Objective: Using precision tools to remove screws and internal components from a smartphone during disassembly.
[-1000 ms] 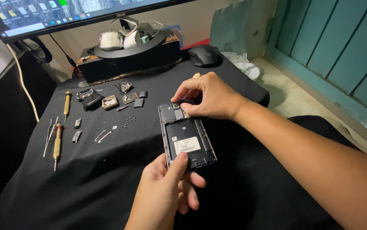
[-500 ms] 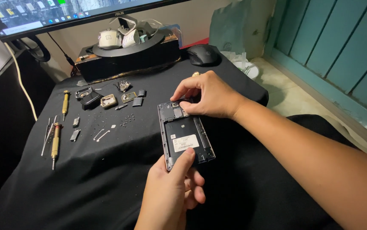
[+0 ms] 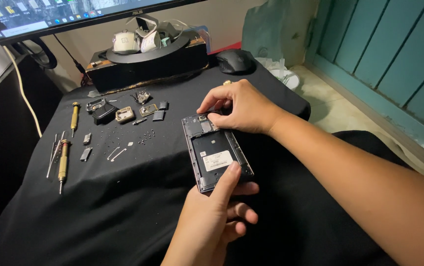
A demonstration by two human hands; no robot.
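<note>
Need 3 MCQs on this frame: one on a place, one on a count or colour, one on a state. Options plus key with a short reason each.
1. Where do the screwdrivers lie relative to the opened phone?
A. To its left on the black cloth
B. To its right by the mouse
C. On top of it

2. How many brass-handled screwdrivers are on the cloth?
A. One
B. Two
C. Four

3. What state is the phone in?
A. Back cover off, insides exposed
B. Fully closed
C. Screen up and lit

Answers:
1. A, both lie near the cloth's left edge, apart from the phone.
2. B, one by the tweezers and a second screwdriver further back.
3. A, the labelled battery bay shows while the left hand has a grip on the lower end and the right hand pinches at the top.
</note>
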